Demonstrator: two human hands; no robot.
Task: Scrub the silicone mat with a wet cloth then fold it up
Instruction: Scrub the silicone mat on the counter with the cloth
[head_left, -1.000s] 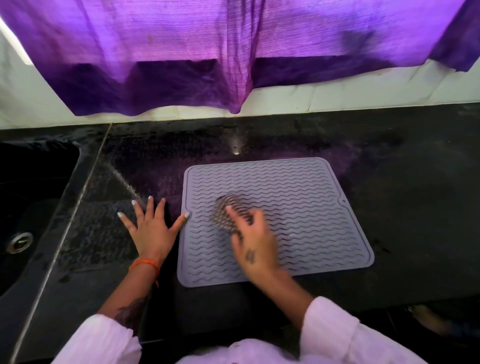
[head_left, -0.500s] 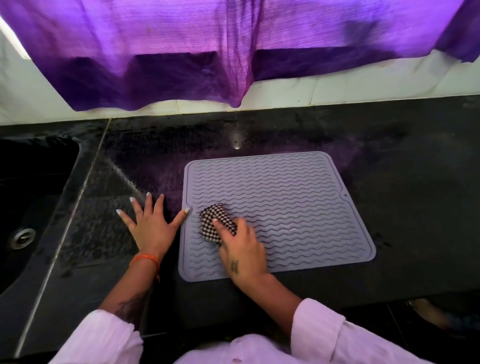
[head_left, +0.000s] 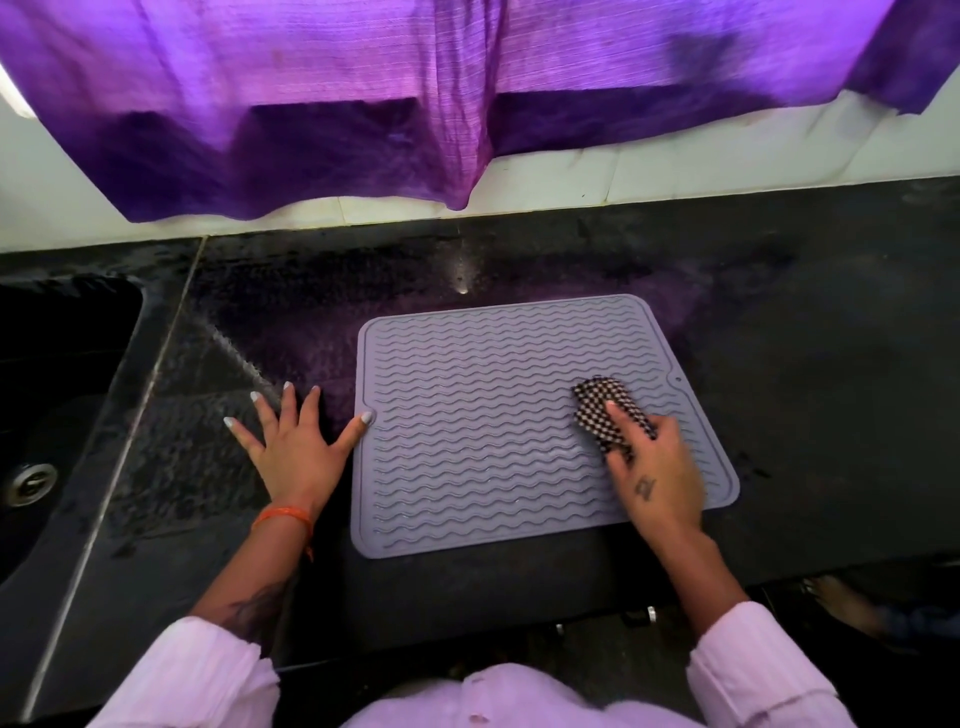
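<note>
Evidently the scrubbing is under way and the folding is not yet begun: the mat (head_left: 498, 421) is lying fully flat and unfolded on the dark counter (head_left: 805, 364), just right of the sink (head_left: 57, 415) side and below the purple curtain (head_left: 467, 93) that is hanging over the back wall. The right hand (head_left: 655, 467) is working near the mat's right edge, its fingers curled over and pressing down on the checked cloth (head_left: 605, 410), which is sitting bunched on the ridges just inside that edge, close to the small hole in the mat's rim. The left hand (head_left: 296, 447) is lying flat on the counter just left of the mat, fingers spread straight and holding nothing, with only the thumb tip touching the mat's left edge, apparently pinning it so it is not sliding. A faint sheen is showing on the ridges near the mat's middle and lower part, which suggests those areas are already getting wiped, though how thoroughly I cannot tell. The far rows, toward the curtain, are looking duller, so they may be needing more passes. Judging from this, the task is somewhere in its first half: wiping is continuing, and the whole fold is remaining, with the cloth needing to be set aside first.
</note>
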